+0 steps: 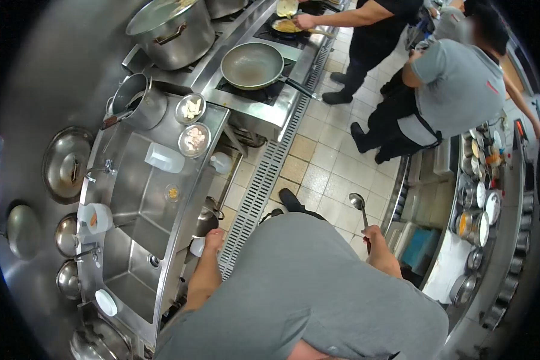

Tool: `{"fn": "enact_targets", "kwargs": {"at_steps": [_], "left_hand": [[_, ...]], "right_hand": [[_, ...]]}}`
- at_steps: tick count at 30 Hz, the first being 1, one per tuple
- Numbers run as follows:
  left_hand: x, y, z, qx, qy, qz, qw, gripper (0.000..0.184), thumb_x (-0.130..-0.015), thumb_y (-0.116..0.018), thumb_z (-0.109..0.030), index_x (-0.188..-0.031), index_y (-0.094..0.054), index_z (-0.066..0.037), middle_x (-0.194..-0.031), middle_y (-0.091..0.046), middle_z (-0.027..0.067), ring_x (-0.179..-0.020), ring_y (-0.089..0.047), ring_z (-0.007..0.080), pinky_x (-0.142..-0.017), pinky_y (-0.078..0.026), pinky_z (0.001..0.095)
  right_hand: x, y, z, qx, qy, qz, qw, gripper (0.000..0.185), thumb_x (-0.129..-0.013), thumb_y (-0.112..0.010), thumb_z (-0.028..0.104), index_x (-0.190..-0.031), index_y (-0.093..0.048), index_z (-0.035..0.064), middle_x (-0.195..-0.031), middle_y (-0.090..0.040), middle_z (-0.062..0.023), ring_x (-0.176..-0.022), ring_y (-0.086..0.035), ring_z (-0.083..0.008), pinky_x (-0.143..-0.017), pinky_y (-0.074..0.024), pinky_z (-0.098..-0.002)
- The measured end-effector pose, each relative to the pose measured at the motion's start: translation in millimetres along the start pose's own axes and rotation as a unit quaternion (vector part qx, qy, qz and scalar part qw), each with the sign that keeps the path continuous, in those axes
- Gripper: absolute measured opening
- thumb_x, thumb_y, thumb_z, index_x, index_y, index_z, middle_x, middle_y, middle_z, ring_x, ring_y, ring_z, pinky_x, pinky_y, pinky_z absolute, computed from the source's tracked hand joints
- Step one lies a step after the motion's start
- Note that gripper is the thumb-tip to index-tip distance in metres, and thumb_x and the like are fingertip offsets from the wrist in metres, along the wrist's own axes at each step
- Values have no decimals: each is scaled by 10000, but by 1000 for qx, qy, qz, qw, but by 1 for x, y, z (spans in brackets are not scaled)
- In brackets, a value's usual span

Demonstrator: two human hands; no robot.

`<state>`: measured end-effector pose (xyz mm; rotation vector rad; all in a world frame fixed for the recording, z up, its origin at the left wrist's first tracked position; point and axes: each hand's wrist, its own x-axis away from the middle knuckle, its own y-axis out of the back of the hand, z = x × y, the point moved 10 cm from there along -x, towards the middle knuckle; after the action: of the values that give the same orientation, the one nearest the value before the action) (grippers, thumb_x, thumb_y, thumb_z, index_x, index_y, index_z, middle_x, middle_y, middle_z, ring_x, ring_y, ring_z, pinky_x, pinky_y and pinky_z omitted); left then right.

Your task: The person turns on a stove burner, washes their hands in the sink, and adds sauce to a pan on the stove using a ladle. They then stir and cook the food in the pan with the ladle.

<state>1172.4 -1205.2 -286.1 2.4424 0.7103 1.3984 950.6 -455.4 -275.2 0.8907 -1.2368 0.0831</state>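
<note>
My right hand [373,235] is closed around the handle of a metal ladle [357,201], whose bowl hangs over the tiled floor. Beside the front edge of the steel sink unit [177,234], my left hand [214,240] has its fingers curled; what they hold, if anything, cannot be made out. A white object [197,246] and a metal pot [207,221] are close to it. On the sink unit stand a bowl of pale pieces [191,108], a bowl of pinkish pieces [194,140] and a white container [164,158].
A large frying pan [252,65] sits on the stove, near a big pot [171,33]. One person's hand [305,22] is at a smaller pan [287,26]. Another person [459,90] stands at upper right. A counter with containers [453,264] runs along the right.
</note>
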Motion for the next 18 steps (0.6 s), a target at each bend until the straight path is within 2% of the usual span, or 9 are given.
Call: {"fn": "enact_targets", "kwargs": {"at_steps": [3, 4, 6, 7, 9, 11, 13, 15, 18], "left_hand": [[0, -34, 25, 0, 38, 71, 997, 187, -897, -615, -272, -1017, -635, -130, -806, -580, 6, -693, -586, 154, -549, -486, 329], [-24, -50, 38, -37, -72, 107, 991, 200, -902, -611, -264, -1027, -636, -110, -826, -608, 25, -658, -584, 158, -529, -479, 330], [-52, -77, 55, -90, -299, 149, 938, 227, -913, -601, -249, -1047, -638, -69, -866, -663, 62, -588, -580, 165, -490, -466, 332], [-38, -92, 41, -99, -308, 177, 929, 227, -913, -601, -249, -1047, -638, -69, -866, -663, 62, -588, -580, 165, -490, -466, 332], [-12, -89, 38, -27, 2, 162, 986, 224, -921, -596, -236, -1056, -630, -61, -857, -649, 67, -581, -569, 177, -484, -462, 337], [20, -101, -12, -78, -61, 165, 981, 222, -921, -600, -238, -1048, -625, -58, -829, -633, 63, -571, -558, 179, -473, -458, 338], [3, -99, -12, -98, -149, 180, 967, 221, -918, -603, -226, -1057, -627, -55, -802, -613, 56, -600, -575, 186, -478, -463, 340], [-19, -93, 14, 5, -33, 155, 987, 234, -898, -606, -197, -1083, -639, -57, -860, -658, 72, -673, -619, 199, -548, -498, 347], [-9, -65, -15, -20, -65, 91, 994, 229, -874, -628, -193, -1052, -664, -52, -897, -688, 88, -696, -637, 190, -600, -514, 334]], "right_hand": [[20, -10, -35, -65, -6, -13, 998, 218, -910, -605, 140, -884, -626, -76, -650, -624, -153, -494, -608, -255, -445, -496, -389], [20, -10, -38, -75, -13, -22, 997, 218, -910, -605, 140, -884, -626, -76, -650, -624, -153, -494, -608, -255, -445, -496, -389], [13, -28, -41, 278, 117, 64, 951, 264, -922, -581, 186, -859, -643, -62, -656, -634, -153, -502, -605, -253, -473, -507, -384], [17, -22, -52, 244, 117, 47, 962, 273, -922, -572, 196, -838, -655, -50, -663, -644, -157, -512, -613, -252, -482, -510, -391], [23, -16, -74, 185, 102, 16, 977, 285, -922, -562, 205, -817, -666, -38, -671, -653, -160, -521, -622, -251, -492, -514, -398], [22, -8, -97, -32, -9, -60, 998, 314, -918, -553, 226, -773, -678, -22, -639, -652, -160, -542, -645, -252, -506, -517, -418], [-7, -19, -105, 38, 47, -32, 998, 288, -911, -566, 207, -779, -678, -23, -638, -648, -163, -541, -645, -258, -503, -514, -420], [-10, -27, -90, 105, 88, 16, 990, 256, -903, -588, 175, -769, -667, -29, -625, -633, -169, -533, -638, -265, -492, -510, -423], [18, -25, -68, 71, 102, 40, 991, 254, -899, -612, 133, -724, -624, -51, -603, -603, -171, -508, -615, -277, -457, -497, -429]]}}
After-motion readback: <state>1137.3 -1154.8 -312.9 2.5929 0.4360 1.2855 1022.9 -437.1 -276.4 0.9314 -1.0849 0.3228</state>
